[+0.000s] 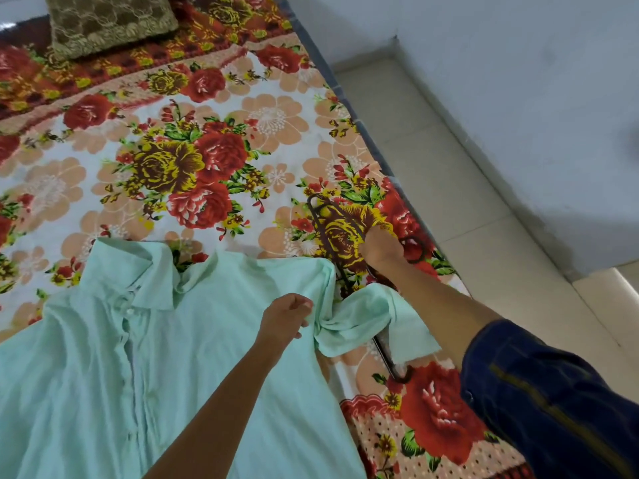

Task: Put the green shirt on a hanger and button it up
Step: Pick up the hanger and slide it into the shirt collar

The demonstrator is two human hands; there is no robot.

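The light green shirt lies flat on the bed, collar pointing away from me, its front placket running down the left part with small white buttons showing. A dark hanger lies on the bedspread to the right of the shirt, part of it hidden under the bunched right sleeve. My right hand is shut on the hanger near its hook. My left hand rests on the shirt's right shoulder with fingers curled, pinching the fabric beside the sleeve.
A floral bedspread covers the bed. An olive lace cushion sits at the far left. The bed's right edge drops to a tiled floor beside a pale wall.
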